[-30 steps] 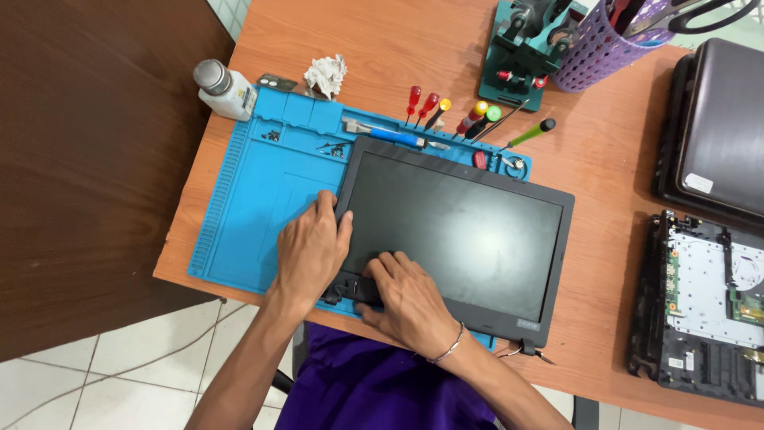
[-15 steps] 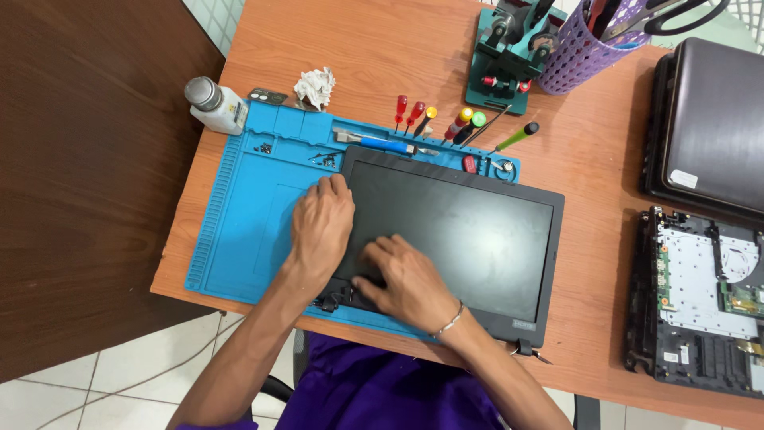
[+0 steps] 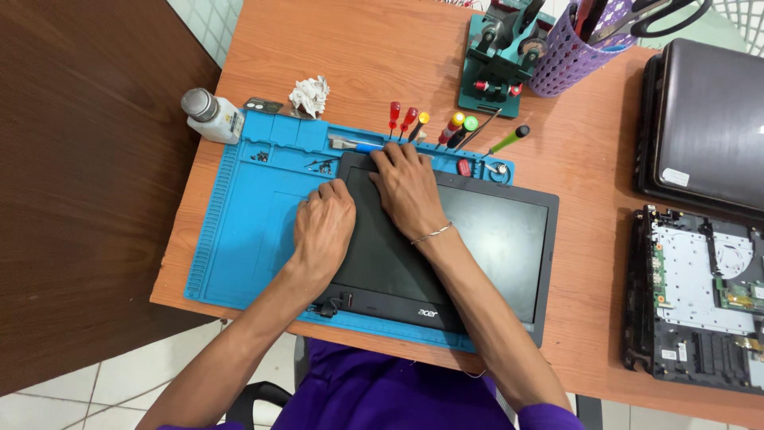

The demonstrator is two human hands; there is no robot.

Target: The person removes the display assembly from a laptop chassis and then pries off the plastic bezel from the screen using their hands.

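Note:
A black laptop screen panel (image 3: 485, 239) lies face up on a blue work mat (image 3: 247, 231). My left hand (image 3: 322, 227) is curled over the panel's left edge, fingers gripping the bezel. My right hand (image 3: 406, 187) lies over the panel's upper left corner, fingertips hooked on the top edge. Just beyond those fingertips a blue-handled tool (image 3: 358, 147) rests in the mat's tray. My right wrist wears a thin bracelet.
Several screwdrivers (image 3: 430, 127) with coloured handles lie at the mat's far edge, small screws (image 3: 318, 165) in its trays. A white bottle (image 3: 211, 115) and crumpled tissue (image 3: 309, 94) sit at the far left. A teal vise (image 3: 501, 56), purple tool cup (image 3: 577, 44), closed laptop (image 3: 708, 127) and opened laptop base (image 3: 700, 295) stand at the right.
Both hands have moved from the panel's near left corner up along its left side. My right hand now reaches the top edge, my left sits midway up the left edge.

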